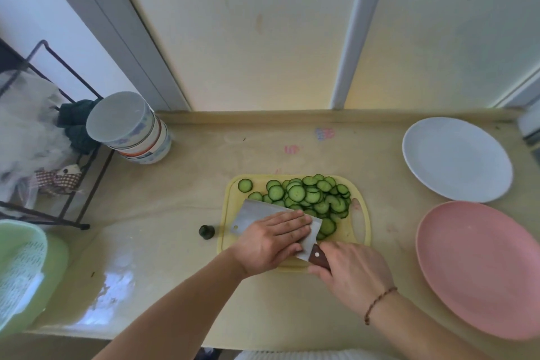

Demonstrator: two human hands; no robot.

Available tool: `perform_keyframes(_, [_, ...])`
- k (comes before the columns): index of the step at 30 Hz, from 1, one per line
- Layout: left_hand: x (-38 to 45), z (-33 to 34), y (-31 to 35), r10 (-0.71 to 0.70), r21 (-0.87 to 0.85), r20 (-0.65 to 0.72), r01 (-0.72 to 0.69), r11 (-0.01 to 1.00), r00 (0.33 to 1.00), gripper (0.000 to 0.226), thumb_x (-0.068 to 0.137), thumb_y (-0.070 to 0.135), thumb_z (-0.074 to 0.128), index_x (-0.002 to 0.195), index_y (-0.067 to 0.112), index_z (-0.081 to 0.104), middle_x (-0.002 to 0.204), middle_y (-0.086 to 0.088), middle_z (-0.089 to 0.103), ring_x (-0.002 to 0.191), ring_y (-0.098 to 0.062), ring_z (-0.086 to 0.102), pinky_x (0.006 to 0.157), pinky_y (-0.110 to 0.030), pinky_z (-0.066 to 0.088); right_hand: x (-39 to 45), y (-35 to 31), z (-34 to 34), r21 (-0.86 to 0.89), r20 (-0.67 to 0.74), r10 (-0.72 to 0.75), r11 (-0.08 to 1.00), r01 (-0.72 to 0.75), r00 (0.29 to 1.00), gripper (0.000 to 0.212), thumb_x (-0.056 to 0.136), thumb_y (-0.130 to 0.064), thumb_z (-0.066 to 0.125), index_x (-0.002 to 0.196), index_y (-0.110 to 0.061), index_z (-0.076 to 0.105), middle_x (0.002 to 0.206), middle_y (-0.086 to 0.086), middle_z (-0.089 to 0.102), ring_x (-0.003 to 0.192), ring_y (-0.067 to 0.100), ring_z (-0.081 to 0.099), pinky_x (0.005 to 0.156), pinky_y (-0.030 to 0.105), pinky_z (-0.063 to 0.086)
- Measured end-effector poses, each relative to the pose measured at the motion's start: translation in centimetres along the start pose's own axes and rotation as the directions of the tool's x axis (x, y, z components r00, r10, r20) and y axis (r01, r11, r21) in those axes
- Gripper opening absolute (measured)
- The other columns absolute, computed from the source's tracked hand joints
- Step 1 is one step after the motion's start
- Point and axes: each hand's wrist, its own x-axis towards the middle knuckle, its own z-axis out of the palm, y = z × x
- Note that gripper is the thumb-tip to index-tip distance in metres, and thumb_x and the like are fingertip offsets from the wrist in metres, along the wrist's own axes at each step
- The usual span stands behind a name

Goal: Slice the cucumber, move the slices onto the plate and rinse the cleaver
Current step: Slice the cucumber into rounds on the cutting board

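Several thin cucumber slices (309, 199) lie heaped on the far half of a yellow cutting board (361, 231). One slice (245, 185) sits apart at the board's far left corner. The cleaver (254, 213) lies nearly flat on the board, its blade edge against the pile. My left hand (273, 238) presses flat on the blade with straight fingers. My right hand (350, 275) grips the brown wooden handle (318, 257). A dark cucumber end (206, 232) stands on the counter just left of the board.
A white plate (455, 159) and a pink plate (479, 269) sit at the right of the counter. Stacked bowls (131, 128) stand at the back left beside a black wire rack (58, 155). A green basket (20, 269) hangs over the left edge.
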Motion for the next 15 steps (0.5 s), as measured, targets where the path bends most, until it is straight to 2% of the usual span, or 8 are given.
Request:
perform_keyframes(5, [-1.7,-0.4,-1.9,-0.149,0.043,-0.032,0.150,0.988,0.988,0.044,0.105,0.034,0.049,0.134,0.003,0.061,0.144,-0.008,0.055,0.140,-0.023,0.046,0.111,-0.045,0.043,-1.4,1.3,-0.1,-0.012,0.007,0.039,0.999,-0.039,0.999,0.041,0.094,-0.064,0.035,0.110,-0.030,0.052,0.108,-0.009,0.063,0.098,0.015,0.062,0.070,0.031,0.040])
perform_keyframes(8, [-2.1,-0.1,-2.2,-0.165,0.072,-0.044,0.168,0.983,0.985,0.044,0.106,0.035,0.047,0.134,0.004,0.061,0.143,-0.008,0.056,0.138,-0.022,0.047,0.112,-0.043,0.042,-2.4,1.9,0.2,0.003,0.024,0.074,0.997,-0.074,0.997,0.043,0.093,-0.065,0.034,0.112,-0.031,0.052,0.110,-0.009,0.063,0.100,0.014,0.061,0.074,0.032,0.044])
perform_keyframes(10, [-2.3,0.2,-2.4,-0.180,0.087,-0.049,0.184,0.979,0.982,0.043,0.107,0.035,0.046,0.135,0.005,0.061,0.143,-0.007,0.056,0.138,-0.021,0.048,0.112,-0.043,0.042,-3.3,2.4,0.2,0.024,0.014,0.100,0.995,-0.100,0.995,0.045,0.091,-0.065,0.037,0.112,-0.030,0.054,0.109,-0.008,0.065,0.100,0.015,0.062,0.071,0.033,0.040])
perform_keyframes(13, [-3.0,0.4,-3.0,-0.255,0.081,-0.054,0.258,0.963,0.966,0.042,0.106,0.030,0.047,0.136,0.004,0.059,0.145,-0.007,0.054,0.138,-0.021,0.047,0.111,-0.044,0.043,-4.9,3.3,-0.5,0.038,0.008,0.157,0.987,-0.157,0.988,0.046,0.087,-0.068,0.041,0.110,-0.030,0.056,0.108,-0.010,0.066,0.100,0.011,0.063,0.066,0.029,0.034])
perform_keyframes(15, [-3.6,0.5,-3.2,-0.295,0.082,-0.056,0.298,0.951,0.954,0.042,0.104,0.027,0.048,0.136,0.002,0.058,0.145,-0.009,0.053,0.138,-0.023,0.047,0.111,-0.044,0.042,-5.8,3.9,-0.9,0.059,0.020,0.207,0.976,-0.208,0.978,0.046,0.085,-0.070,0.040,0.107,-0.033,0.053,0.110,-0.014,0.063,0.101,0.007,0.061,0.067,0.026,0.035])
